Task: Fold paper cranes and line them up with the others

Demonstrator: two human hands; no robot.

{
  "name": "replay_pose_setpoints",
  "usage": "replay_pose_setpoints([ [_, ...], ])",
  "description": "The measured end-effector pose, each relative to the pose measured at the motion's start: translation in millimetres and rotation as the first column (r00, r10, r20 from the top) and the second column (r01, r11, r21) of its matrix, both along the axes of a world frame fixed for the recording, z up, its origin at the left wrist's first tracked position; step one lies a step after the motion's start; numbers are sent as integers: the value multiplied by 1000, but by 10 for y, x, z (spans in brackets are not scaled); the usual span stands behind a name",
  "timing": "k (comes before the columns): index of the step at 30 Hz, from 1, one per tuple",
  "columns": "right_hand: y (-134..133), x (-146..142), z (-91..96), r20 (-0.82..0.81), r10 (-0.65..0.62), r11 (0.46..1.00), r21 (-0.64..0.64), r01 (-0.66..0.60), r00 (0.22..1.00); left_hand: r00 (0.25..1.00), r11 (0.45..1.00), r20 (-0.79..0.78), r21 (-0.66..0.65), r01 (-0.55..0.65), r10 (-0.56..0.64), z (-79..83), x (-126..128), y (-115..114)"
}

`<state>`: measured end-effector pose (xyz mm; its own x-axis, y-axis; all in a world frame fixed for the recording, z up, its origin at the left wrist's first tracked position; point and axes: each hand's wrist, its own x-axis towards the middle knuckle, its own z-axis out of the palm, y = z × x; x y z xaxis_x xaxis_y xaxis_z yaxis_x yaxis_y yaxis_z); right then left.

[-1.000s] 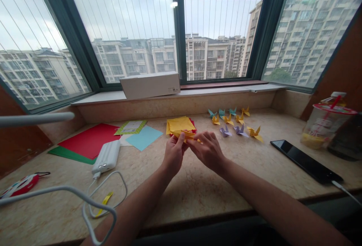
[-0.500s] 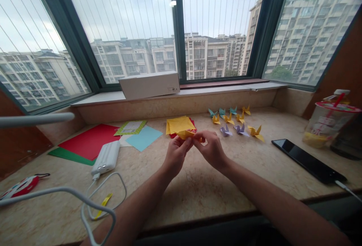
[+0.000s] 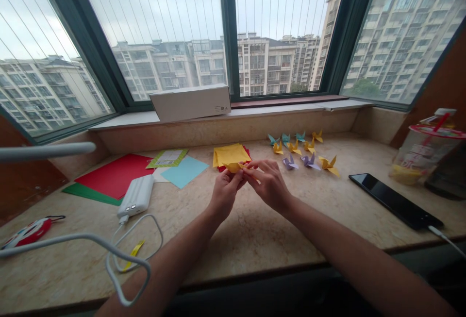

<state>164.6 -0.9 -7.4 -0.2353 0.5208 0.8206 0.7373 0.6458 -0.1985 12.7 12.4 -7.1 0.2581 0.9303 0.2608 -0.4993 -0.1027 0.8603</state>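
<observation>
Both the left hand [image 3: 224, 191] and right hand [image 3: 268, 183] pinch a yellow paper [image 3: 232, 167] near folded cranes [image 3: 294, 147] on a counter [image 3: 262, 249].

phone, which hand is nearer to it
Right. The right hand is left of the phone, with counter between; the left hand is farther left, beyond the right hand, holding yellow paper.

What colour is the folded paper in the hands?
Yellow; the folded paper shows best in the head view.
</observation>
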Motion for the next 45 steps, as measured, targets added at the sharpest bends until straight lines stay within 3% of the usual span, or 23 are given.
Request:
replay_pose_setpoints([
  [6, 27, 21, -13, -58, 19, 1000, -2, -19, 998, 998, 998, -8, 15, 60, -59, 3, -10, -9],
  [18, 18, 52, 12, 68, 41, 999, -16, -40, 997, 998, 1000, -54, 19, 21, -20, -22, -21, -9],
  [21, 29, 36, -8, 18, 51, 997, -55, -50, 999, 998, 1000, -67, 23, 17, -15, -16, -27, 0],
  [24, 57, 17, -29, -135, 105, 987, -104, -120, 985, 997, 1000, -75, 18, 3, -1, -11, -21, 9],
  [28, 87, 17, -31, -356, 241, 931, -178, -319, 903, 994, 1000, -109, 11, -3, 4, -16, -25, 23],
  [31, 102, 40, -24, -430, 235, 882, -283, -377, 872, 990, 1000, -142, 20, -1, 4, -23, -46, 39],
  [34, 123, 65, -22, -524, 236, 798, -376, -471, 818, 985, 999, -170, 33, -1, 7, -24, -74, 60],
  [37, 142, 77, -15, -610, 262, 724, -389, -570, 748, 984, 999, -179, 40, 12, -5, -15, -97, 72],
  [39, 146, 78, -10, -606, 261, 743, -371, -557, 752, 983, 999, -183, 35, 22, -15, -4, -103, 71],
  [43, 130, 69, -25, -499, 209, 872, -293, -391, 841, 983, 999, -182, 30, 27, -21, 15, -99, 57],
  [45, 115, 63, -40, -442, 182, 912, -257, -319, 878, 986, 999, -167, 30, 23, -17, 21, -94, 52],
])
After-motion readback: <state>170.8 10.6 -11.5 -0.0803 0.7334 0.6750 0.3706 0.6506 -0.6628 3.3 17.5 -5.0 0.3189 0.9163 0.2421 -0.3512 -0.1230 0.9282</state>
